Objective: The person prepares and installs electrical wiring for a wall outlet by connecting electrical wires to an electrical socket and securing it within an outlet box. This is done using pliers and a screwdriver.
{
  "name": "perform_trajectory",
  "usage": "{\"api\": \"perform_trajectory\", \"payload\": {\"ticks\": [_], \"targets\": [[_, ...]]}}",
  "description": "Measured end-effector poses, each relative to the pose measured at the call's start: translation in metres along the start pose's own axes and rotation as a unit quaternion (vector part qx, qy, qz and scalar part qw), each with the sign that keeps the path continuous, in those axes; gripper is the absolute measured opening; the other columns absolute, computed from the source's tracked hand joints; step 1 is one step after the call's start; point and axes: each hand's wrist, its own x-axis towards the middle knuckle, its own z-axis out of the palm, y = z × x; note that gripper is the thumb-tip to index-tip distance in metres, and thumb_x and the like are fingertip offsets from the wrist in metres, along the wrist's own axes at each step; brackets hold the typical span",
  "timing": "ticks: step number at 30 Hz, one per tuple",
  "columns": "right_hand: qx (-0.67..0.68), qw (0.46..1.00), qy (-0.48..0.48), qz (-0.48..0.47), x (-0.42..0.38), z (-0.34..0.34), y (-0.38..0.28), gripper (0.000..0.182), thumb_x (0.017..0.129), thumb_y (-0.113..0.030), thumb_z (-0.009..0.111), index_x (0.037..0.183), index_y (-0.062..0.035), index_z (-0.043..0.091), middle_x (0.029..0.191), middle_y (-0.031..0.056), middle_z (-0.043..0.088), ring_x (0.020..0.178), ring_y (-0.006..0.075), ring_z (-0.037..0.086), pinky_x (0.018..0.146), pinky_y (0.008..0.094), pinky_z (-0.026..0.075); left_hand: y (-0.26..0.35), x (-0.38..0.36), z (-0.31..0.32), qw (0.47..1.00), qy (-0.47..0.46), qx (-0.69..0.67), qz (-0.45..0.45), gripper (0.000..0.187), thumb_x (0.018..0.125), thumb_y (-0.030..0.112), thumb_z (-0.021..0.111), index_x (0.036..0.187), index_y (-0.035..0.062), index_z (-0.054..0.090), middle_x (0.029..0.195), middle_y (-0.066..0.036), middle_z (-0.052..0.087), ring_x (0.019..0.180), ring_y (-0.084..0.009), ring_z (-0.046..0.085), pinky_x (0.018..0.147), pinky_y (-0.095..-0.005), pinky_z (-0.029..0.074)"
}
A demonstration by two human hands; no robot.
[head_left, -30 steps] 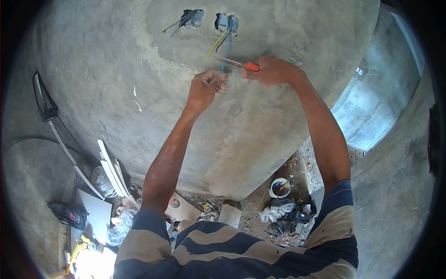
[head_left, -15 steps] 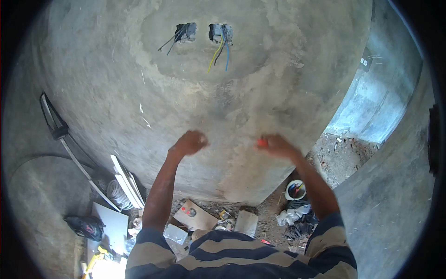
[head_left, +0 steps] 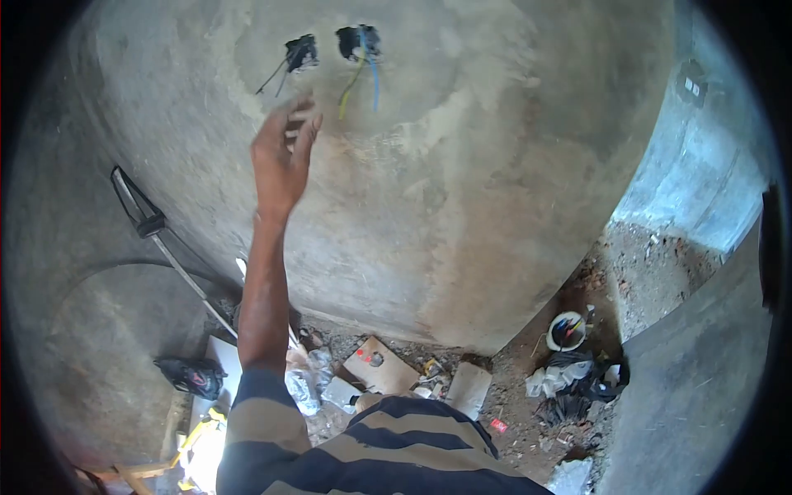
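Observation:
My left hand [head_left: 285, 153] is raised in front of the grey wall, fingers apart and a little curled, with nothing seen in it. Just above its fingertips, dark wires [head_left: 276, 76] stick out of the left wall box [head_left: 302, 52]. To the right, the second wall box [head_left: 357, 41] has a yellow-green wire [head_left: 350, 92] and a blue wire [head_left: 376, 87] hanging from it. The hand appears apart from the wires. My right hand is out of view.
A white bucket [head_left: 567, 331] with tools stands at the lower right, beside plastic bags [head_left: 565, 379]. Boards [head_left: 382, 366] and debris lie along the wall's foot. At the left are a black bag [head_left: 191, 376] and a leaning strip with a black strap [head_left: 151, 224].
My left hand has risen from low on the wall to just below the left box, its fingers opening. My right hand, which held something small and red, has left the view.

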Motion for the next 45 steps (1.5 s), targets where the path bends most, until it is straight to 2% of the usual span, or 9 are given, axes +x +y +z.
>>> {"api": "perform_trajectory", "payload": {"ticks": [5,8,11,19,22,26,34,40,45], "targets": [[0.083,0.996,-0.016,0.013,0.012,0.016,0.008,0.040,0.090,-0.050,0.053,0.098,-0.0105,0.053,0.070,0.0077,0.053,0.056,0.0256,0.053,0.053,0.0472,0.043,0.005,0.051,0.015,0.961,-0.108,0.149,0.207,0.023,0.089,0.005,0.065,0.112,0.0044,0.067,0.109,-0.011,0.067,0.092,-0.0183,0.065,0.082,-0.0295,0.052],[0.230,0.973,-0.018,-0.032,0.051,0.055,-0.021,0.044,0.089,-0.055,0.057,0.103,-0.0131,0.051,0.064,0.0061,0.044,0.050,0.0232,0.045,0.054,0.0537,0.044,0.017,0.071,0.031,0.962,-0.088,0.065,0.249,0.017,0.090,0.004,0.064,0.106,0.0024,0.069,0.111,-0.011,0.066,0.093,-0.0182,0.065,0.084,-0.0319,0.052],[0.230,0.971,-0.011,-0.060,0.043,0.071,-0.099,0.050,0.088,-0.055,0.058,0.098,-0.0063,0.054,0.062,0.0071,0.046,0.044,0.0253,0.045,0.058,0.0557,0.051,0.041,0.091,0.049,0.978,-0.047,-0.013,0.202,0.016,0.096,0.010,0.058,0.100,-0.0029,0.066,0.104,-0.011,0.068,0.092,-0.0171,0.065,0.087,-0.0320,0.052],[0.138,0.911,0.036,-0.388,0.061,0.085,-0.240,0.040,0.093,-0.047,0.056,0.086,-0.0079,0.054,0.058,0.0035,0.050,0.042,0.0186,0.049,0.033,0.0337,0.042,0.025,0.139,0.065,0.963,0.017,-0.235,0.135,0.027,0.099,0.019,0.054,0.110,-0.0054,0.061,0.079,-0.007,0.065,0.072,-0.0139,0.065,0.070,-0.0294,0.058],[0.322,0.894,-0.077,-0.301,-0.051,0.056,-0.274,0.037,0.093,-0.046,0.057,0.085,-0.0103,0.051,0.054,0.0004,0.043,0.038,0.0140,0.044,0.031,0.0309,0.039,0.022,0.137,0.065,0.957,0.019,-0.262,0.124,0.031,0.099,0.016,0.054,0.119,-0.0072,0.058,0.079,-0.005,0.063,0.074,-0.0127,0.065,0.071,-0.0277,0.057],[0.412,0.854,-0.024,-0.316,-0.117,0.053,-0.295,0.036,0.093,-0.045,0.057,0.083,-0.0120,0.047,0.050,-0.0022,0.039,0.033,0.0116,0.039,0.029,0.0281,0.037,0.017,0.128,0.067,0.962,-0.029,-0.214,0.166,0.035,0.098,0.012,0.054,0.130,-0.0035,0.055,0.076,-0.001,0.060,0.073,-0.0088,0.058,0.071,-0.0223,0.050],[0.300,0.744,0.013,-0.597,-0.372,0.006,-0.394,0.027,0.097,-0.034,0.056,0.090,-0.0085,0.055,0.063,-0.0058,0.044,0.055,0.0029,0.044,0.045,0.0227,0.036,0.016,0.151,0.069,0.946,-0.128,-0.233,0.184,0.031,0.099,0.020,0.056,0.123,0.0018,0.061,0.071,0.003,0.054,0.063,-0.0058,0.047,0.058,-0.0217,0.039],[0.182,0.597,0.054,-0.780,-0.570,0.003,-0.467,0.038,0.095,-0.034,0.057,0.106,0.0024,0.058,0.074,0.0019,0.055,0.070,0.0093,0.055,0.063,0.0264,0.047,0.011,0.155,0.068,0.937,-0.108,-0.281,0.175,0.023,0.096,0.019,0.059,0.106,-0.0005,0.066,0.069,0.003,0.055,0.061,-0.0048,0.047,0.054,-0.0212,0.037],[0.088,0.500,0.194,-0.839,-0.685,0.037,-0.523,0.048,0.092,-0.045,0.058,0.107,0.0008,0.059,0.076,0.0166,0.060,0.070,0.0267,0.059,0.070,0.0378,0.048,0.006,0.161,0.080,0.918,-0.104,-0.345,0.165,0.021,0.094,0.016,0.060,0.105,-0.0010,0.067,0.071,0.003,0.059,0.065,-0.0044,0.052,0.055,-0.0204,0.040]]}}
